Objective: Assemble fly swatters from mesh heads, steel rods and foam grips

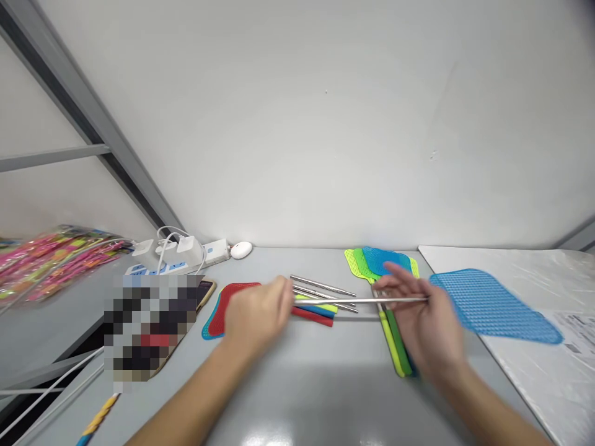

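Observation:
A thin metal rod [353,301] stretches level between my two hands above the table. My left hand [258,310] is closed in a fist around its left end and hides that end. At the other end, my right hand [425,316] pinches the rod at the thumb, its other fingers loosely curled. A blue mesh fly swatter head [497,306] shows just right of my right hand; the hand hides whether it joins the rod. Behind the rod lie loose metal rods [323,285] and red, blue and yellow-green handles [312,316]. A red mesh swatter head [227,303] is partly behind my left hand.
Yellow-green, green and blue fly swatters [379,263] lie stacked at the back, handles toward me. On the left are a pixelated phone [207,291], a white power strip [216,251] with plugs, and bagged pink items [60,260]. Plastic-wrapped white packaging [525,384] covers the right side.

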`<state>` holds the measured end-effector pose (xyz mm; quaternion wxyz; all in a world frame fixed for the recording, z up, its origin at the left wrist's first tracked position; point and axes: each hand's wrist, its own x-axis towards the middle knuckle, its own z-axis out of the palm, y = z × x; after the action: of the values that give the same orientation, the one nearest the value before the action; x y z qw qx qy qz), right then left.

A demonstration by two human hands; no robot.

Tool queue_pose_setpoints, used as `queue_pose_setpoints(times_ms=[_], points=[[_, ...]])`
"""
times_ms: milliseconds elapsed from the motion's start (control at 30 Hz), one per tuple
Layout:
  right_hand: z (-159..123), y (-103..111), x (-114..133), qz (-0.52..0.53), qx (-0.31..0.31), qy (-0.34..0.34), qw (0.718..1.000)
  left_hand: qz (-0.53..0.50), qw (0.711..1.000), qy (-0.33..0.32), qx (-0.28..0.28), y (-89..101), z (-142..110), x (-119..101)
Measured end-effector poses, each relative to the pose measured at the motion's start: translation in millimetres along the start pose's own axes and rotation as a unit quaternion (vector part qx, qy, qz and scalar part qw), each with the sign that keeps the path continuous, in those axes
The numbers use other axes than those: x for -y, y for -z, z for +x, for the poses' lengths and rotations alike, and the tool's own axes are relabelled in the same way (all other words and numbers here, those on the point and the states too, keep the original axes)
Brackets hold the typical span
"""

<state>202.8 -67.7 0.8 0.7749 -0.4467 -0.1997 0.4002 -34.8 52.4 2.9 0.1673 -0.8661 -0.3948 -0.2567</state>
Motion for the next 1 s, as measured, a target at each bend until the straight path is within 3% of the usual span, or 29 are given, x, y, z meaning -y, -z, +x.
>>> queue_pose_setpoints(times_ms=[133, 433, 700, 867, 1000], points=[[-16, -13, -18, -0.002, 0.058, -0.02, 0.998, -0.027, 0.999, -0.028, 0.024, 1.1, -8, -25], [-19, -17, -24, 0.002, 0.086, -0.025, 0.996, -0.025, 0.999, -0.045, 0.016, 8.6, -12, -37], [-18, -13, -25, -0.096, 0.154, 0.009, 0.983, -0.103, 0.994, -0.008, 0.031, 9.6, -5, -21], [-12, -4, -15, -0.079, 0.07, 0.099, 0.989, -0.12, 0.992, 0.014, 0.037, 9.3, 3, -10], [-9, -2, -1, -0.101, -0.013, 0.093, 0.99, -0.128, 0.989, 0.011, 0.067, 6.5, 4, -2]])
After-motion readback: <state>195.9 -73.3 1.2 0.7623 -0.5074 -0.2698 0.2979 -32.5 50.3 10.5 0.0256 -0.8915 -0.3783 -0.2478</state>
